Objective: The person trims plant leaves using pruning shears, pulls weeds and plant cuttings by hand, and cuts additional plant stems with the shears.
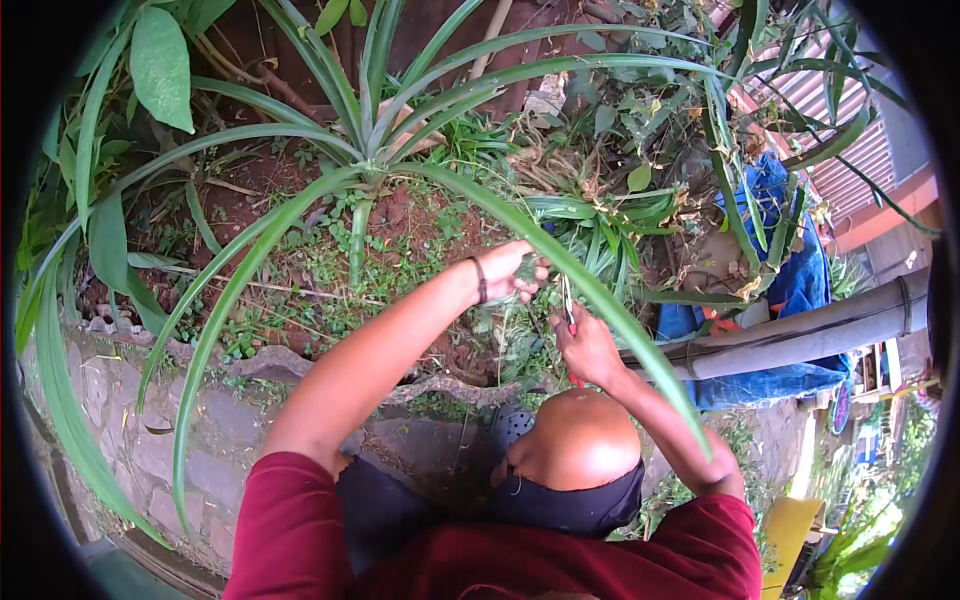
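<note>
My right hand (pixel 588 350) is closed around pruning shears (pixel 568 300) with red handles, their metal blades pointing up and away from me. Just left of the blades, my left hand (pixel 508 273), with a dark band on its wrist, has its fingers curled on some green leaves (pixel 526 266). Low green weeds (pixel 515 340) grow under both hands. A large plant with long, strap-like leaves (pixel 372 165) stands beyond my left arm. One of its long leaves (pixel 540 240) arches close above both hands and passes over my right forearm.
A wavy edging (pixel 280 362) separates the soil bed from the stone paving (pixel 150 430). At right lie a grey pole (pixel 820 330) and a blue tarp (pixel 800 270). Thick stems and leaves (pixel 640 210) crowd the bed's right side. My bent knee (pixel 585 440) is close below my right hand.
</note>
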A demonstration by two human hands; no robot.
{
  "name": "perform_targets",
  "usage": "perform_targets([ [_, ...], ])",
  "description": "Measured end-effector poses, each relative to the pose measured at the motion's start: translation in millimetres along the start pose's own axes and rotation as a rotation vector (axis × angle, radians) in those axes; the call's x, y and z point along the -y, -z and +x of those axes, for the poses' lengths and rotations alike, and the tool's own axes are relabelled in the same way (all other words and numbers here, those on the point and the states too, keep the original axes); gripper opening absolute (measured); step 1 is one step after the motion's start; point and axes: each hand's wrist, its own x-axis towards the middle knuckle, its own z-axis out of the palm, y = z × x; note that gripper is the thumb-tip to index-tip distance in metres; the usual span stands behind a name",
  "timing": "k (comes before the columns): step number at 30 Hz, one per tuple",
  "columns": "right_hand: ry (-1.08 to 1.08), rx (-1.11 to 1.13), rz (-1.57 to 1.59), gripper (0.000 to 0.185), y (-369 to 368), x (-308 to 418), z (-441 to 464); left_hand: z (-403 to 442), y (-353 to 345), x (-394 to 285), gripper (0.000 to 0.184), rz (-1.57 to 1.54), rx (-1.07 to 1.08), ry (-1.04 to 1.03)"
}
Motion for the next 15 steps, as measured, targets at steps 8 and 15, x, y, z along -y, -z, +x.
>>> perform_targets([
  [8,-0.201,0.129,0.119,0.022,15,18,-9,81,-13,-4,0.031,0.076,-0.111,-0.081],
  [15,-0.07,0.084,0.028,0.026,11,24,-1,58,-51,3,0.015,-0.157,-0.37,-0.469],
])
